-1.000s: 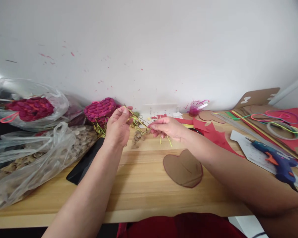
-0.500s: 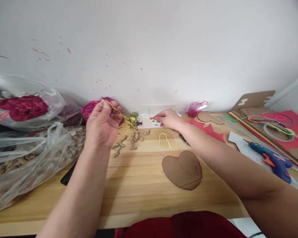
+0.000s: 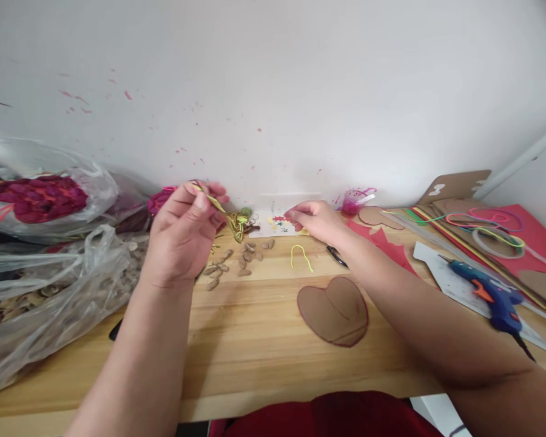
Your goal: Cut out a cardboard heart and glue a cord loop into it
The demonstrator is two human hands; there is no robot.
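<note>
So, far left there's a magenta lumpy piece (image 3: 40, 197) in a clear bag, looks pretty much done to me. Next over, the left hand (image 3: 182, 227) is raised, pinching some yellow-green yarn (image 3: 236, 229) between thumb and fingers, loose end dangling toward the far side. Peanuts (image 3: 242, 262) lie scattered just right of that hand. Then a loose yellow strand (image 3: 308, 258) on the table, with the right hand (image 3: 316, 221) beyond it, fingertips bunched by some tiny stars (image 3: 279, 220); can't tell if they've got anything. Nearer, the cardboard heart (image 3: 333, 311) is cut out but has nothing stuck on yet. Glue gun (image 3: 491, 297) sits far right, untouched.
</note>
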